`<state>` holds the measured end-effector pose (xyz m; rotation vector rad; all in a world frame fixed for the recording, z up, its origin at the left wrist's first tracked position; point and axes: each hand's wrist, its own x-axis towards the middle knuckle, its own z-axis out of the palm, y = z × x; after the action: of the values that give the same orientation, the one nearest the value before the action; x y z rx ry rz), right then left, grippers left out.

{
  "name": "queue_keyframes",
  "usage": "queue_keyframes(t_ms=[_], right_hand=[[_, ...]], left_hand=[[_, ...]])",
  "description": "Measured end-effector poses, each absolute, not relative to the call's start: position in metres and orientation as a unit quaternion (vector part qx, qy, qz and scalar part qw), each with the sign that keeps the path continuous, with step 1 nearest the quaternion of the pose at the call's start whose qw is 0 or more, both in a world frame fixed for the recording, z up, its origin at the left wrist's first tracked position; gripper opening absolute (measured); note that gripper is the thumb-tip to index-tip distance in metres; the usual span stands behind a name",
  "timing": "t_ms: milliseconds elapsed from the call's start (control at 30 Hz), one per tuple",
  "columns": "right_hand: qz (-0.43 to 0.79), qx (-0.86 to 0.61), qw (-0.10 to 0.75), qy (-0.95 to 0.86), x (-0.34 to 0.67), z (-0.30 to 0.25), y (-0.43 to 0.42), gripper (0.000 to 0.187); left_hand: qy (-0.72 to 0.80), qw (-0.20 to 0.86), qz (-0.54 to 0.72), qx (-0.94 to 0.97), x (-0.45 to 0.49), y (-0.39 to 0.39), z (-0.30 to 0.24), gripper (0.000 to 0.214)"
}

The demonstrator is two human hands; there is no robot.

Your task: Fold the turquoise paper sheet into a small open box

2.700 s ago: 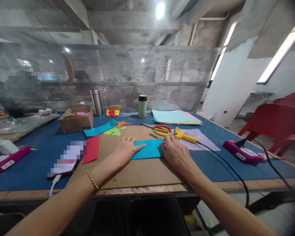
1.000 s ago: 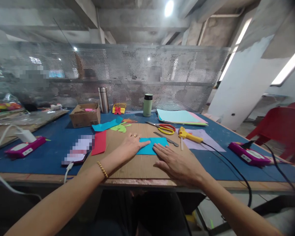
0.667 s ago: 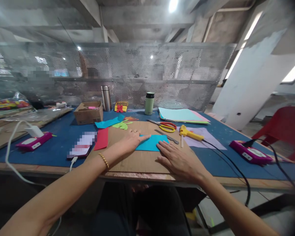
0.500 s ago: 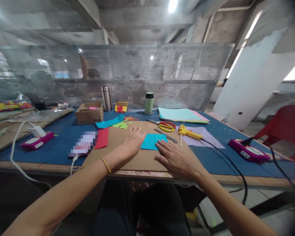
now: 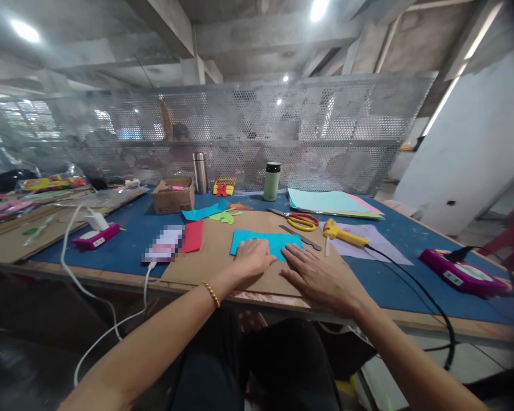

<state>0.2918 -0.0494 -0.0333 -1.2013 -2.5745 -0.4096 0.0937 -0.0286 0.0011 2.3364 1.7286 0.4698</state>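
Note:
A bright blue sheet of paper [image 5: 239,235] lies on the brown cardboard [image 5: 216,260] in front of me. My left hand [image 5: 253,258] rests on its near side, fingers curled under; what is inside them is hidden. Flat on the paper's right end, with fingers spread, is my right hand [image 5: 314,274]. Just beyond it are a grey blade-like metal tool [image 5: 302,237] and scissors with red and yellow handles [image 5: 304,221]. A yellow hot glue gun [image 5: 345,233] sits to the right on a lilac sheet [image 5: 379,246].
Left of the cardboard are red paper [image 5: 192,237], a phone [image 5: 165,242] with a white cable, and a magenta power strip [image 5: 97,237]. Behind stand a cardboard box [image 5: 173,198], a steel flask [image 5: 200,174] and a green tumbler [image 5: 272,184]. Another magenta strip [image 5: 458,273] lies right.
My left hand has drawn nearer and rightward from the blue paper's left end, uncovering that end, and its fingers are more curled. My right hand stays on the paper. The view has shifted left.

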Motion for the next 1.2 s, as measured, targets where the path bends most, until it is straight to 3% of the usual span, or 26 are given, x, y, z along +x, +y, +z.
queue_keyframes(t_ms=[533, 767, 867, 967, 1067, 1200], right_hand=[[-0.163, -0.372, 0.109, -0.907, 0.296, -0.032, -0.049, 0.046], [-0.158, -0.355, 0.136, -0.911, 0.298, -0.036, -0.048, 0.043], [-0.154, -0.358, 0.133, -0.911, 0.298, -0.035, -0.050, 0.041], [-0.161, -0.379, 0.125, -0.903, 0.296, -0.033, -0.052, 0.043], [-0.172, -0.356, 0.105, -0.912, 0.295, -0.030, -0.054, 0.038], [-0.144, -0.397, 0.112, -0.900, 0.292, -0.028, -0.055, 0.044]], left_hand=[[0.625, 0.177, 0.132, 0.749, 0.003, -0.016, -0.006, 0.010], [0.644, 0.103, 0.102, 0.751, -0.026, -0.031, 0.016, 0.007], [0.624, 0.010, 0.137, 0.770, -0.008, -0.050, 0.015, 0.017], [0.482, -0.101, 0.184, 0.851, 0.032, -0.064, 0.003, 0.038], [0.393, -0.056, 0.156, 0.904, 0.065, -0.066, -0.013, 0.067], [0.403, 0.012, 0.101, 0.909, 0.074, -0.062, -0.026, 0.078]])
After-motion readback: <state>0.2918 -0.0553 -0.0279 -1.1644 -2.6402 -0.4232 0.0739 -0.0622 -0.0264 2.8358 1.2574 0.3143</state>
